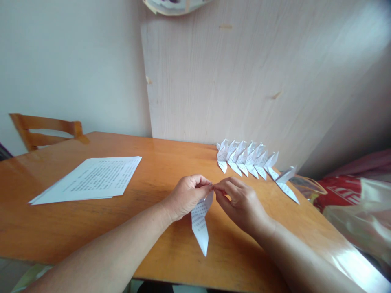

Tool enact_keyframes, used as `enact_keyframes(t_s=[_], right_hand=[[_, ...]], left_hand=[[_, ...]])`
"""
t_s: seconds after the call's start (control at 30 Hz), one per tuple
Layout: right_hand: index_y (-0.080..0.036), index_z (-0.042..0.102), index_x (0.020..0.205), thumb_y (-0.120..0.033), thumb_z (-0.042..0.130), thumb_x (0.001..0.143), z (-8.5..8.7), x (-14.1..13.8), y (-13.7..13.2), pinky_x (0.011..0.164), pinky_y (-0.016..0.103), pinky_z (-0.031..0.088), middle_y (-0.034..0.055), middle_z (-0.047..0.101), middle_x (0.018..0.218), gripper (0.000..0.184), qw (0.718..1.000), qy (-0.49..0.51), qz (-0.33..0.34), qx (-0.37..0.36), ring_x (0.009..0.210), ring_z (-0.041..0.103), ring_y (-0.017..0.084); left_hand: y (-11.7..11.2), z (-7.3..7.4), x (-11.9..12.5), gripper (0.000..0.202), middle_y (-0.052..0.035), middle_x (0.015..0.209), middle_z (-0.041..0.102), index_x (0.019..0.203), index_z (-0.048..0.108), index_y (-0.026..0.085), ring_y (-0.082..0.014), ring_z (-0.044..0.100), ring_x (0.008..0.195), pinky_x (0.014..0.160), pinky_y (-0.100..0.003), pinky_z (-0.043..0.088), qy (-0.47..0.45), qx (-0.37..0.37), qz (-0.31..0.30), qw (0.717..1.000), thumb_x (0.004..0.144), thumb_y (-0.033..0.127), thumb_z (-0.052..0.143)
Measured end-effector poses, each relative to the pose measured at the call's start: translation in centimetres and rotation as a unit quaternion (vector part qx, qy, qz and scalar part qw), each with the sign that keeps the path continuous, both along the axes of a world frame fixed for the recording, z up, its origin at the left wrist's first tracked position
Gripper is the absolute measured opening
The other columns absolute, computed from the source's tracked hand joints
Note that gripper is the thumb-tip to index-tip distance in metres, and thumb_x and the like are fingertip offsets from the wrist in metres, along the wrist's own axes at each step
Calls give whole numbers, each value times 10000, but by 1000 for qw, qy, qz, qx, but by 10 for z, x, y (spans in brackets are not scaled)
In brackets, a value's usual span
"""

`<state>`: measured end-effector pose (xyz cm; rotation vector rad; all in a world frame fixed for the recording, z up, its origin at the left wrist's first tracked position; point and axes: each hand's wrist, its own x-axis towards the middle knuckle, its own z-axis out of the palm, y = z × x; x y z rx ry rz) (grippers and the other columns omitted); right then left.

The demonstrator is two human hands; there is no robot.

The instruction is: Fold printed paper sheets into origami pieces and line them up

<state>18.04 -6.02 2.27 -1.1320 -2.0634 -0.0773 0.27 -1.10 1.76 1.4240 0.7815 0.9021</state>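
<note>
A folded paper piece (200, 224) with printed text hangs from my left hand (191, 195), its long pointed end aimed down toward me. Thumb and fingers of that hand are closed on its upper part. My right hand (238, 201) pinches at the tip of the same piece, fingertips meeting those of the left. The exact fold between the fingertips is hidden. Beyond my hands, several similar folded paper pieces (241, 158) stand in rows at the back of the table. One more folded piece (286, 183) sits apart, nearer the right edge.
A stack of printed sheets (91, 177) lies on the left of the wooden table (146, 252). Behind the table's far left corner is a wooden chair (51, 126). Red and pale bags (345, 195) crowd the right edge. A wall panel (214, 81) borders the back.
</note>
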Motion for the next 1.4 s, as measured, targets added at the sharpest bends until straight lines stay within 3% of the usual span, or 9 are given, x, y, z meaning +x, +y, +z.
enact_keyframes(t_s=[0.47,0.77,0.87,0.97,1.13,1.27,1.4], right_hand=[[-191,668,974,-125,533,908,0,4,2,705,302,493,51,634,850,165,997,68,-22,-1,775,616,166],[-194,640,850,-195,585,869,0,-1,1,621,283,439,14,619,753,58,982,146,-38,-113,681,571,146],[-193,629,801,-260,584,872,2,-2,0,571,278,408,1,594,680,107,942,242,-38,-231,624,535,139],[-186,624,777,-302,593,863,2,-3,3,542,266,401,1,588,658,147,863,366,-3,-347,594,526,130],[-156,647,720,-288,638,822,-2,-3,6,481,235,351,13,593,648,167,768,481,56,-418,541,501,105],[-145,663,718,-291,667,798,-3,-3,6,453,225,325,8,578,624,166,725,521,77,-444,509,478,94],[-155,633,679,-271,711,760,-1,-3,6,441,219,311,-9,566,594,162,713,536,81,-444,490,461,87]], left_hand=[[4,-3,-3,296,-7,711,615,903,645,127,-104,533,604,587,-241,425,-13,-15,-18,1000,806,392,731],[6,-4,-5,268,-11,747,624,904,652,134,-111,539,654,613,-247,439,1,32,-23,999,838,391,692],[6,-4,-5,242,-18,765,638,894,661,144,-120,553,670,628,-255,449,29,76,-7,997,854,382,671],[6,-2,-5,208,-32,802,664,877,675,150,-136,575,707,657,-263,459,61,134,16,989,859,357,661],[1,3,-5,143,-30,806,665,841,696,159,-141,590,744,695,-260,457,88,221,34,971,869,287,639],[0,3,-5,108,-19,794,641,841,718,178,-137,583,754,710,-255,444,104,286,43,952,868,243,635],[-1,3,-5,108,-23,800,641,841,723,187,-144,589,763,716,-258,447,104,286,38,952,864,251,640]])
